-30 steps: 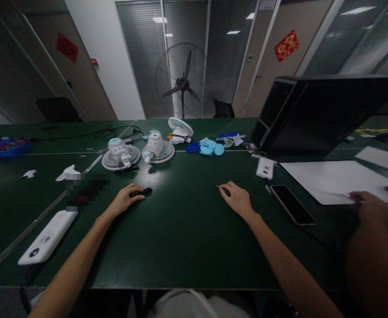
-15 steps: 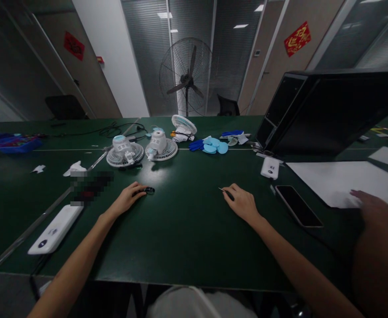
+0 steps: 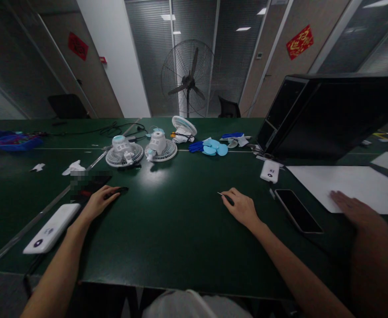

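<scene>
My left hand [image 3: 99, 202] is closed around a small black looped item [image 3: 123, 190], whose kind I cannot make out. It is over the table's left part, beside a dark blurred-out object [image 3: 97, 181] and a white power bank [image 3: 52, 229]. Closer to the middle right, my right hand [image 3: 240, 206] pinches a thin metal-tipped tool [image 3: 220, 194]; its silver tip points left and the rest is mostly hidden in the fingers. Wide green tabletop [image 3: 170, 229] lies between the two hands.
Several white fan parts [image 3: 161, 148] stand at the back, beside blue discs [image 3: 215, 147] and a blue glove [image 3: 195, 146]. To the right are a phone [image 3: 298, 211], a white device [image 3: 270, 171], a black monitor-like case [image 3: 329, 117] and another person's hand [image 3: 353, 210] on white paper [image 3: 313, 181].
My left hand has moved left with the black item, toward the dark object. My right hand has hardly moved. The other person's hand has slid left over the paper.
</scene>
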The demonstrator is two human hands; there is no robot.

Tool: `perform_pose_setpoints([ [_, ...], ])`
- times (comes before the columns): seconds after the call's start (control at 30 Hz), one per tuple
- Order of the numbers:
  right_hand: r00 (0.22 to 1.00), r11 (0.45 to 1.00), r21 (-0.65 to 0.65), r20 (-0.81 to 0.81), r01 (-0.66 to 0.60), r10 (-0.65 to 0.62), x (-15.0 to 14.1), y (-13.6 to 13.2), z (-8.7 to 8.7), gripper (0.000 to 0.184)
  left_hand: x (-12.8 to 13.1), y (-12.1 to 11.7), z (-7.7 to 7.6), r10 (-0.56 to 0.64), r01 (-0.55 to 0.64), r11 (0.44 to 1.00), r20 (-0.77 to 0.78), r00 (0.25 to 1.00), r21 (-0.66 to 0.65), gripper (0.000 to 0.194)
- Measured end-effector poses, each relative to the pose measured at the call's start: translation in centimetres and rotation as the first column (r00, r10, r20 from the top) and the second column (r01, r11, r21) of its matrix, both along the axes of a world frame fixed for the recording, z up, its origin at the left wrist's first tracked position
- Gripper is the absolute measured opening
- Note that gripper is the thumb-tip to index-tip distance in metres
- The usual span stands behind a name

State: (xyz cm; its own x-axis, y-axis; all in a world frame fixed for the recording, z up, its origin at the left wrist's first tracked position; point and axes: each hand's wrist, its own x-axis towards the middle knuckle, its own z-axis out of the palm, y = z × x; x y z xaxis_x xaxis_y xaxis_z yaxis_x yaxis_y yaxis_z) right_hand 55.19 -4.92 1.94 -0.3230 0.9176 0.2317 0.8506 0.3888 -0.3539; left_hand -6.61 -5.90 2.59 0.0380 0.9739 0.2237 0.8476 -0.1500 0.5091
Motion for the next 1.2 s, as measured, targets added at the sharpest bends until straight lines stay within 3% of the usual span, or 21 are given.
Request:
perform_pose_setpoints([
  [0.1, 1.0, 1.0, -0.009, 0.009, 0.013, -0.013, 0.1, 0.2, -0.1, 0.04, 0.2, 0.1, 0.2, 0.002, -0.001, 1.0, 0.025, 1.0, -0.023, 0.081],
  [0.23, 0.999, 0.999, -0.032, 0.002, 0.038, -0.038, 0.2, 0.2, -0.1, 0.038, 0.3, 0.1, 0.1, 0.093, -0.093, 0.996, 0.007, 0.996, 0.002, 0.083],
  [0.53, 0.998, 0.996, -0.076, -0.009, 0.056, -0.057, 0.5, 0.1, -0.1, 0.038, -1.6, 0.4, -1.2, 0.075, -0.071, 0.995, -0.053, 0.996, 0.073, 0.058],
  [0.73, 0.998, 0.996, -0.076, -0.023, 0.055, -0.057, 0.5, 0.1, -0.2, 0.04, 0.3, 0.2, -1.4, 0.229, -0.237, 0.954, 0.06, 0.972, 0.186, 0.047],
  [0.9, 0.998, 0.995, -0.077, -0.025, 0.056, -0.058, 0.5, 0.1, -0.2, 0.04, 2.7, 0.8, -1.6, 0.16, -0.171, 0.942, 0.06, 0.985, 0.29, 0.046],
  [1.07, 0.997, 0.994, -0.068, 0.004, 0.081, -0.081, 0.3, 0.1, 0.1, 0.039, 3.1, 1.4, -2.0, 0.074, -0.053, 0.939, -0.048, 0.996, 0.341, 0.041],
  [1.2, 0.996, 0.993, -0.082, 0.017, 0.084, -0.083, 0.3, 0.0, 0.1, 0.039, 2.9, 1.5, -2.3, 0.124, -0.073, 0.918, -0.106, 0.987, 0.391, 0.04],
])
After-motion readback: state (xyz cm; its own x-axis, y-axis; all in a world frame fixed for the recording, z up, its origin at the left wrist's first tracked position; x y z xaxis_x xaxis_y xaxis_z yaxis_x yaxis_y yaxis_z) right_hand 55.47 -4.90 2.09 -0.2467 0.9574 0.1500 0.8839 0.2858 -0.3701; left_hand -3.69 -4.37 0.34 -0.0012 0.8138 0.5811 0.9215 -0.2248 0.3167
